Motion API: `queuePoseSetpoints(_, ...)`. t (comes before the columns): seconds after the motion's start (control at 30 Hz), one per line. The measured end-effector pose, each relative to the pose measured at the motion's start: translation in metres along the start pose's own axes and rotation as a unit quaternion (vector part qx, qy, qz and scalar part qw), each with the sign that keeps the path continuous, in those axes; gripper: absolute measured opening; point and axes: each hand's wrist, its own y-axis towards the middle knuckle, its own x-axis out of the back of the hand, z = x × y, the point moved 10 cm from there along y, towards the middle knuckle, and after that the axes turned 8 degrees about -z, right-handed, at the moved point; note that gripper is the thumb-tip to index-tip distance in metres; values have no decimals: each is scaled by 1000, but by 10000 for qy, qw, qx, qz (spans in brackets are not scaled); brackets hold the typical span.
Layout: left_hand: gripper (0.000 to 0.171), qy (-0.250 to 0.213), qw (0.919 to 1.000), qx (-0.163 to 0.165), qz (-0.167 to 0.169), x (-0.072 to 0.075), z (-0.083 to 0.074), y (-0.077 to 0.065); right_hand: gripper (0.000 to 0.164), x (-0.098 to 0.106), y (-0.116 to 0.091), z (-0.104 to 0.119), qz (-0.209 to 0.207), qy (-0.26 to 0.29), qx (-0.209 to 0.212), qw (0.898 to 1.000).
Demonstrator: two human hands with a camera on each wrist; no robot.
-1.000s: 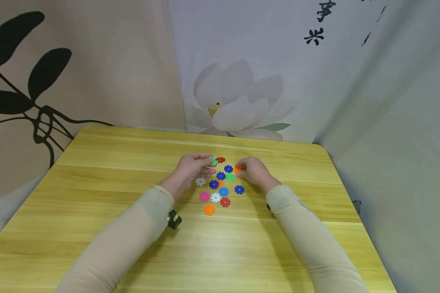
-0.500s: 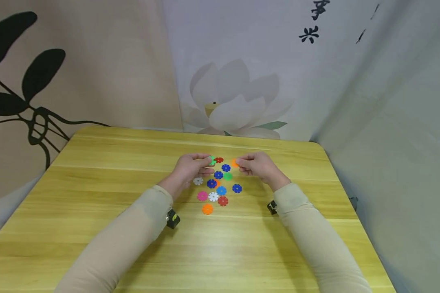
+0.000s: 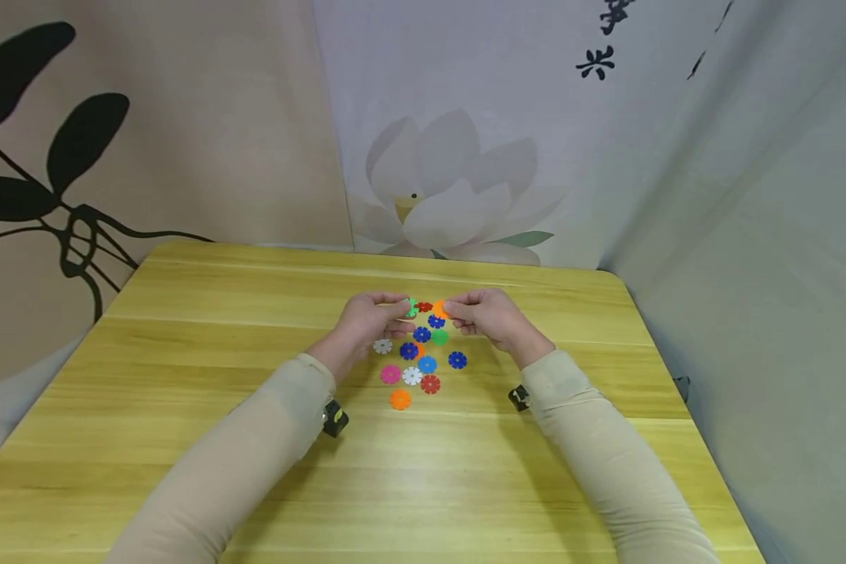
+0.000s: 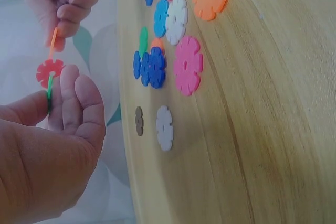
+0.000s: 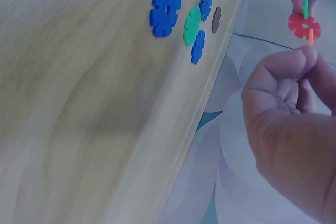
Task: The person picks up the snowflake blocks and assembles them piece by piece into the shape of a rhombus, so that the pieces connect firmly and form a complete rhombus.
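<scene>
My left hand (image 3: 370, 321) pinches a green snowflake disc (image 4: 50, 98) between thumb and fingers. Slotted onto that green piece is a red snowflake disc (image 4: 44, 72), which stands between both hands above the table. On the other side, my right hand (image 3: 493, 317) pinches an orange snowflake disc (image 3: 439, 309) by its outer edge. In both wrist views the orange disc is edge-on, its free side right at the rim of the red one. Fingertips cover part of the green and orange discs.
Below the hands, several loose notched discs lie on the wooden table (image 3: 423, 486), among them pink (image 3: 391, 374), white (image 3: 412, 376), red (image 3: 430, 385), orange (image 3: 400, 399) and blue (image 3: 457, 360). A curtain (image 3: 465, 78) hangs behind the table's far edge.
My right hand has lifted the orange disc off the pile and brought it left to the red disc. The left hand, with the green and red discs, stays nearly still.
</scene>
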Motion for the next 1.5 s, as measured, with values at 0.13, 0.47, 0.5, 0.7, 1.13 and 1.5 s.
queuePoseSetpoints(0.13,34,98,9999,-18,54,0,1,0,32,0,0,0,-18,-48,-10,10000)
queuePoseSetpoints(0.47,36,375,9990,-108,229,-5,2,0,31,-10,-2,0,244,-103,55,9996)
queuePoseSetpoints(0.5,36,398,9989,-100,244,-5,2,0,30,-11,-2,-1,271,-90,68,9996)
queuePoseSetpoints(0.7,36,456,9981,18,407,-7,5,0,24,-15,-2,-2,349,-91,307,9989)
queuePoseSetpoints(1.13,40,237,9961,231,813,-10,12,2,24,-22,-1,-7,370,-79,421,9984)
queuePoseSetpoints(1.5,49,-501,9881,609,1318,-21,22,-2,33,-25,0,-12,275,-155,337,9989)
